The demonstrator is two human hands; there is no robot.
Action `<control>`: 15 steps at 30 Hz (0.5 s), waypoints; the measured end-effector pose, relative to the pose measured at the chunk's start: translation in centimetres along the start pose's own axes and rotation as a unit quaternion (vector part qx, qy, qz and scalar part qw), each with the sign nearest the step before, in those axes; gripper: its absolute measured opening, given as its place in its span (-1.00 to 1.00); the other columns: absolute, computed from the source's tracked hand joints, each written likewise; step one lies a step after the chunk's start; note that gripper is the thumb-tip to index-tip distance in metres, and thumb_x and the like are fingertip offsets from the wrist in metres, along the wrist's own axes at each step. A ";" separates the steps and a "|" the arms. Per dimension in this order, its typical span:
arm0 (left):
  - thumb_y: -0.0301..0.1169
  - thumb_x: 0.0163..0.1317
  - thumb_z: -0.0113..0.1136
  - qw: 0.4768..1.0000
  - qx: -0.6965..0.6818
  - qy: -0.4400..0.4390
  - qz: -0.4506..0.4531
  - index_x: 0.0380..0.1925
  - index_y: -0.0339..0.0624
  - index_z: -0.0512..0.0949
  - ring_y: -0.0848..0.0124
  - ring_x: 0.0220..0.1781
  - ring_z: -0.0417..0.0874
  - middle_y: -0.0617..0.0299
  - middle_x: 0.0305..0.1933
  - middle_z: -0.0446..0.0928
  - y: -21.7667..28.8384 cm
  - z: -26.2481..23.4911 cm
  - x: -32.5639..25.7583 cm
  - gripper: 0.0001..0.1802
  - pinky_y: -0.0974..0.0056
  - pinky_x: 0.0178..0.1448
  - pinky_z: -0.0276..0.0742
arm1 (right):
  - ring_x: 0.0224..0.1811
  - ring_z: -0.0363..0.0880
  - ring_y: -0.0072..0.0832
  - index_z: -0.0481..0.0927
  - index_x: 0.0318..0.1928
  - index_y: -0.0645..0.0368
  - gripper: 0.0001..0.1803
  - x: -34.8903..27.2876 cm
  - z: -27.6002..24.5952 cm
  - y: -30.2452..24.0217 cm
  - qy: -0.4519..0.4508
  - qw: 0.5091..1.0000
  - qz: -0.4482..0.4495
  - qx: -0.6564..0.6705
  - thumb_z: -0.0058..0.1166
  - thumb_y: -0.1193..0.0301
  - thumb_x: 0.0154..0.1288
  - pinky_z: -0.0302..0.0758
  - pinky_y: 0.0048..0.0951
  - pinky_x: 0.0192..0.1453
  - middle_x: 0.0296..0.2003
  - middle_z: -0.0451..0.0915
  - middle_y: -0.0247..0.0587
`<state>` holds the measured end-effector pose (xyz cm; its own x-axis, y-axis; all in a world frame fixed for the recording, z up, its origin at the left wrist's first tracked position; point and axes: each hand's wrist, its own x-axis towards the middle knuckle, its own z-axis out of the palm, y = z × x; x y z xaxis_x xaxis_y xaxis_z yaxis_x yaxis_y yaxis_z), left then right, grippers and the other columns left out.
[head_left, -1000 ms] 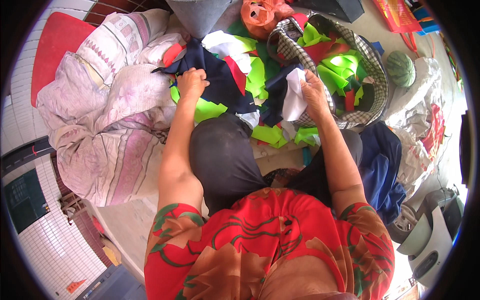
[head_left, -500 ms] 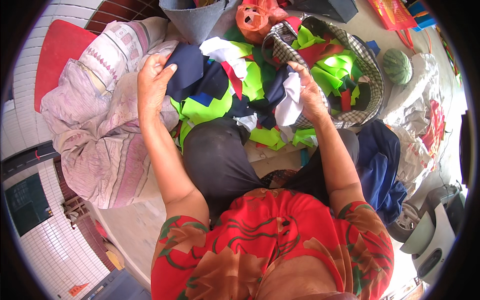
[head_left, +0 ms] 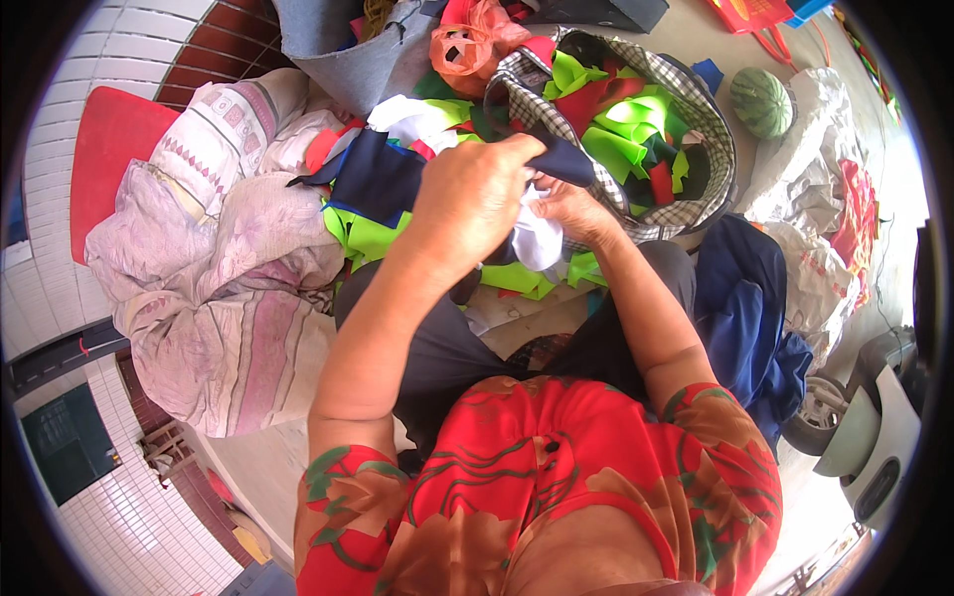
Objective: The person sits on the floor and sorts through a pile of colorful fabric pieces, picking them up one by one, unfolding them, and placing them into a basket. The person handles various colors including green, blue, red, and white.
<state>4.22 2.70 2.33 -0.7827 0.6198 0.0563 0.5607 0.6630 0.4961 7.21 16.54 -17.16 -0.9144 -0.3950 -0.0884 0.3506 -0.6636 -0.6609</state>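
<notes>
1. The left arm is stretching up from the lower left and leaning to the right, over the lap.
2. The left hand [head_left: 472, 199] is showing its back, and its fingers are pointing right, pinching a dark blue cloth piece [head_left: 568, 164].
3. The right arm is reaching up and leaning to the left, with its elbow bending a little.
4. The right hand [head_left: 576, 212] is gripping a white cloth piece [head_left: 538, 238], which is hanging down below the fingers.
5. Both hands are coming together; you cannot tell if they are touching.
6. Both cloth pieces are sitting in front of the checked bag [head_left: 547, 102], near bright green scraps [head_left: 368, 233].
</notes>
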 end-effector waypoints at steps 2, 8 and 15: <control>-0.50 0.09 0.16 1.000 0.014 -0.020 -0.012 -0.22 -0.19 0.56 0.04 -0.36 0.61 -0.05 -0.41 0.58 0.9 1.0 0.5 -0.79 0.12 -0.29 0.50 | -0.10 0.53 -0.49 0.45 0.03 0.18 -0.49 0.2 0.1 0.3 0.029 0.999 0.026 0.032 0.32 0.46 0.04 0.48 -0.44 0.00 -0.13 0.56 -0.30; -0.30 0.13 0.25 0.990 -0.126 -0.009 -0.071 -0.43 -0.23 0.56 0.32 -0.58 0.56 0.16 -0.63 0.51 0.3 1.7 0.4 -0.80 0.31 -0.44 0.43 | -0.10 0.53 -0.50 0.47 -0.02 0.20 -0.56 0.3 -0.5 -1.7 0.132 0.985 -0.106 0.024 0.28 0.45 0.07 0.48 -0.42 0.00 -0.13 0.55 -0.28; -0.19 0.15 0.18 0.997 0.055 -0.032 -0.046 -0.53 -0.15 0.51 0.08 -0.48 0.60 0.08 -0.59 0.54 -0.5 3.6 -0.1 -0.73 0.07 -0.42 0.45 | 0.02 0.48 -0.38 0.40 0.08 0.19 -0.59 -2.4 -2.8 -7.6 0.090 0.952 -0.283 0.068 -0.07 0.21 0.34 0.40 -0.31 0.17 -0.02 0.50 -0.18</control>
<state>4.99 3.85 -1.07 -0.8158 0.5768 -0.0420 0.5159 0.7586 0.3980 6.13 24.34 -14.01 -0.9801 0.1589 0.1188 -0.1980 -0.8190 -0.5385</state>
